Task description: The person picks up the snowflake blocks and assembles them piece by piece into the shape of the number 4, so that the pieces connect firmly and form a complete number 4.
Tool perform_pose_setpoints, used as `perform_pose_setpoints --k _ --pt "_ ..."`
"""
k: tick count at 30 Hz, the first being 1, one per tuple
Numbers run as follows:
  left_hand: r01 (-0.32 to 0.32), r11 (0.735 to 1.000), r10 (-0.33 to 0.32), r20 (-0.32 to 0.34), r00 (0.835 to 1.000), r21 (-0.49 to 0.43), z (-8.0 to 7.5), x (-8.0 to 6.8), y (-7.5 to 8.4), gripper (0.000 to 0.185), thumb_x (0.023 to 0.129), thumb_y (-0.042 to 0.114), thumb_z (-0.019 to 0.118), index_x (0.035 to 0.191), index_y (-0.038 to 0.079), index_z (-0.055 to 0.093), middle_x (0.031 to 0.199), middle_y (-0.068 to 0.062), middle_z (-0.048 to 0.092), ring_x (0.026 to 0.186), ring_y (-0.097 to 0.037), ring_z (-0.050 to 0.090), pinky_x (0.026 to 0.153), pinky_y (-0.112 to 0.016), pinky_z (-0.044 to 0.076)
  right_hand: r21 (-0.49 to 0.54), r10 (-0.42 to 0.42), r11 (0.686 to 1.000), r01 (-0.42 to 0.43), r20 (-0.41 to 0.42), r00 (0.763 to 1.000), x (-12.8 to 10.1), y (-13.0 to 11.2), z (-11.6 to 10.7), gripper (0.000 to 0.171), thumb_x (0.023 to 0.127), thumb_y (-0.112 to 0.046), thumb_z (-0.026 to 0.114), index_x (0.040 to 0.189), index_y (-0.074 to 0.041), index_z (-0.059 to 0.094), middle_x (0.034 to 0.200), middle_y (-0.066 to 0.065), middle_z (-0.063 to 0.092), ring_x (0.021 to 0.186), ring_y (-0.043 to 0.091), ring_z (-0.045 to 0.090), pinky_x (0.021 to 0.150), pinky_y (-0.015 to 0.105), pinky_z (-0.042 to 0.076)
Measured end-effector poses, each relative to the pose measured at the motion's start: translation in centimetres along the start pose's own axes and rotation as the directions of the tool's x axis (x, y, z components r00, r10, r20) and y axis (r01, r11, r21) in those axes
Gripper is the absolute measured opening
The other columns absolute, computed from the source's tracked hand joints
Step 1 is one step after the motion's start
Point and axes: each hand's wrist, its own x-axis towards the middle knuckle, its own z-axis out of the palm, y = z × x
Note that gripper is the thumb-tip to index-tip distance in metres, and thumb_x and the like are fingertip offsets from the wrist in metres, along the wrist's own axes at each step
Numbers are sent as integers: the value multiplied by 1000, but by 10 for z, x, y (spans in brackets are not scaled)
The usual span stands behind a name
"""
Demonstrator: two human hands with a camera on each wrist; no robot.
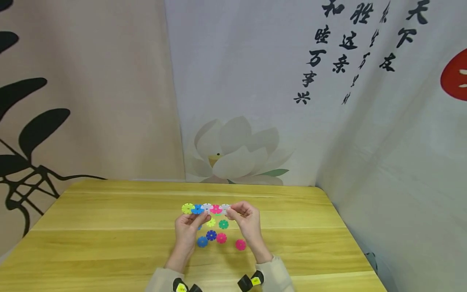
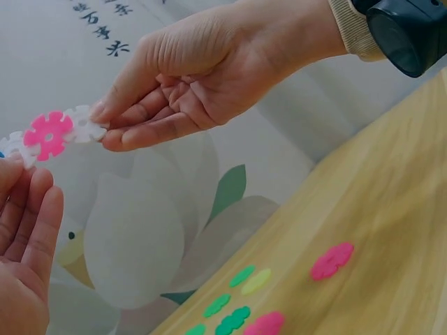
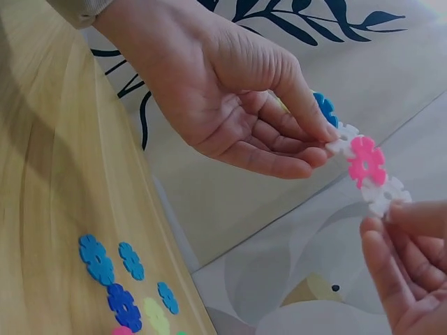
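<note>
A chain of flat snowflake discs [image 1: 206, 208] is held up over the wooden table [image 1: 109, 243]: yellow, blue, white, pink, white. My left hand [image 1: 202, 215] pinches it from below near the blue and first white disc [image 3: 342, 139]. My right hand [image 1: 230, 211] pinches the white end disc [image 2: 84, 125], with the pink disc [image 2: 47, 134] between the two grips. In the right wrist view the left hand [image 3: 318, 143] has thumb and forefinger on the chain. In the left wrist view the right hand [image 2: 101, 129] pinches the same way.
Loose discs lie on the table under the hands: a yellow-green one [image 1: 211, 222], green [image 1: 223, 224], dark blue [image 1: 211, 235], pink [image 1: 221, 238], blue [image 1: 202, 241] and another pink [image 1: 240, 244]. Printed cloth walls stand behind and to the right of the table.
</note>
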Motion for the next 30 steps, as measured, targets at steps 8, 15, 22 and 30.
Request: perform_pose_setpoints --k 8,15,22,30 --pt "2 1000 -2 1 1000 -18 -1 0 -1 27 85 -9 61 73 14 67 71 1 70 65 -10 69 72 -26 58 -67 71 995 -72 -20 997 2 -1 0 10 82 3 68 84 12 63 78 28 63 61 10 61 62 24 56" --pt "-12 999 15 49 999 -46 -2 -1 -2 25 85 -8 61 75 14 68 74 0 70 68 -11 69 71 -27 58 -52 39 998 -40 -18 999 -1 -17 5 9 83 7 64 84 16 61 76 30 62 60 8 61 61 22 56" --pt "12 1000 -14 82 997 23 3 -3 -8 15 84 -8 62 82 6 68 76 2 69 70 -12 68 71 -27 58 -50 26 998 -27 -26 999 -2 -19 10 8 82 11 63 85 18 60 77 33 61 62 6 61 60 19 55" --pt "18 1000 -18 88 996 4 13 -4 -13 17 82 -6 65 83 10 70 76 1 69 70 -12 68 69 -28 58 -53 -28 998 26 -32 999 0 -3 10 11 82 1 69 84 11 64 77 28 63 64 8 62 60 20 54"
